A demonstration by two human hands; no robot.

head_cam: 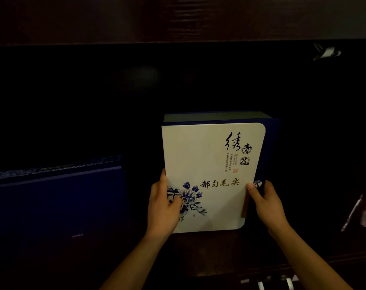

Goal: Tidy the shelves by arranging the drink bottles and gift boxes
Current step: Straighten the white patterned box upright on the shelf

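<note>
Gift box (211, 164) stands upright on a dark shelf (209, 245); left hand (163, 206) and right hand (265, 204) flank it, each grip pinching a side edge, probably to steady and square it.

Both bare arms reach up and forward from the bottom. The left hand (163, 204) holds the left edge of the box (207, 160), with its thumb on the front. The right hand (266, 203) holds the right edge, thumb on the front, fingers round the side.
</note>
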